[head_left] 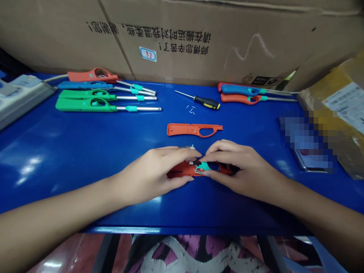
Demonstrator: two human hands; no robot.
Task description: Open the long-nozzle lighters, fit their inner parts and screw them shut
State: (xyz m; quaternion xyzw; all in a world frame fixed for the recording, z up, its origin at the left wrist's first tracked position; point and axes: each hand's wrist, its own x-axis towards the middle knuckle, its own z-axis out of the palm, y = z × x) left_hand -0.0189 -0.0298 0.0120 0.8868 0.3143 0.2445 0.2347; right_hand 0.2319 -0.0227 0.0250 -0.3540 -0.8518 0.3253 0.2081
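Both my hands meet at the middle of the blue table (85, 151) over an orange lighter body (182, 170) with a teal trigger part (203, 166). My left hand (156, 174) wraps its fingers round the orange body's left end. My right hand (239, 170) pinches the teal part and the body's right end. Just behind them lies a separate orange half-shell (193, 129), flat on the table.
Several long-nosed lighters (99, 94) lie at the back left, orange, blue and green. More lighters (244, 94) lie at the back right. A black-and-yellow screwdriver (201, 100) and tiny screws (191, 110) sit behind. Cardboard boxes (199, 34) wall the back; a parcel (341, 110) stands right.
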